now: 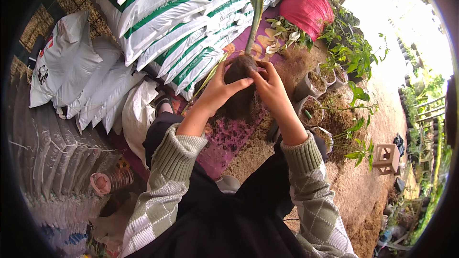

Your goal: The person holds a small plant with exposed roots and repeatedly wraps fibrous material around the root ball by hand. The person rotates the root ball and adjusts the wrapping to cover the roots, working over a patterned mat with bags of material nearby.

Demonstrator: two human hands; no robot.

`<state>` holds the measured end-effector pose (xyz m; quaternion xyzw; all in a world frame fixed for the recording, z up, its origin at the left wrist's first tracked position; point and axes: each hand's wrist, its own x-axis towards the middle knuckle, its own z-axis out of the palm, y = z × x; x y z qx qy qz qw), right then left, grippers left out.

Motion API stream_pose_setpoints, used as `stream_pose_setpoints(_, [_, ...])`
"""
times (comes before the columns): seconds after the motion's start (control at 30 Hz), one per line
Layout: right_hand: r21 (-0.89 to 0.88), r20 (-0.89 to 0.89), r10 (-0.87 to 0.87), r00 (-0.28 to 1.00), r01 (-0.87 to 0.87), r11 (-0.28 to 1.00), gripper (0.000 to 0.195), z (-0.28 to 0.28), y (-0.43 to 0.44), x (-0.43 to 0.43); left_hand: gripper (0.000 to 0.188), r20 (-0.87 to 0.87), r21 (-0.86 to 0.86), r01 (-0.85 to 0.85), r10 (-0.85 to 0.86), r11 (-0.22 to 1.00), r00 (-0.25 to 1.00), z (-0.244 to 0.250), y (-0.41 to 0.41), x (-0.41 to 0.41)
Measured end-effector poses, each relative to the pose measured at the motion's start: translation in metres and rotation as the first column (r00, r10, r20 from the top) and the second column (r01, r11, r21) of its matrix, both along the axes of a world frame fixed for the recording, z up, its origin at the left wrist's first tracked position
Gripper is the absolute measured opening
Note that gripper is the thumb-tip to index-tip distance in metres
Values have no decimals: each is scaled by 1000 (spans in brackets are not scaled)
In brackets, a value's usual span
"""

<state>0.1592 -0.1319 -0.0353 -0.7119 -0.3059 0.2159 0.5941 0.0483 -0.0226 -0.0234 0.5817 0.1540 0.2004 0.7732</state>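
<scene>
A single tall leaf, which looks like a snake plant, rises from a dark brown ball of soil or fibre. My left hand grips this ball from the left, its thumb laid across the front. My right hand holds the other side, with the thumb and fingertips pressed near the stem's base. Below my hands is a dark mass; whether it is a black bag or more soil I cannot tell. Underneath lies a purple patterned mat strewn with dark crumbs.
White and green filled sacks are stacked ahead on the left. Potted leafy plants in white grow bags stand at the right, near a red mesh sack. A pinkish block sits farther right. A clear plastic container lies at left.
</scene>
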Motion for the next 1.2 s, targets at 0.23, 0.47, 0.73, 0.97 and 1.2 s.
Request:
stream_pose_setpoints(0.23, [-77, -358, 70, 931, -104, 992, 37, 6, -11, 23, 47, 2, 32, -125, 125, 992, 992, -13, 1, -4])
stream_pose_setpoints(0.47, [-433, 396, 7, 918, 180, 883, 39, -214, -48, 92, 50, -62, 293, -203, 230, 934, 971, -9, 13, -10])
stream_pose_setpoints(0.73, [-764, -162, 114, 980, -198, 614, 56, -341, -50, 16, 52, -41, 363, -225, 257, 904, 966, -1, 23, -28])
stream_pose_setpoints(0.97, [-844, -54, 206, 977, -156, 514, 83, -380, -18, 9, 51, -45, 339, -277, 310, 899, 950, 11, 26, -34])
stream_pose_setpoints(1.2, [-912, -55, 168, 984, -118, 393, 88, -381, -1, 33, 58, -89, 295, -239, 275, 925, 957, 18, 28, -28])
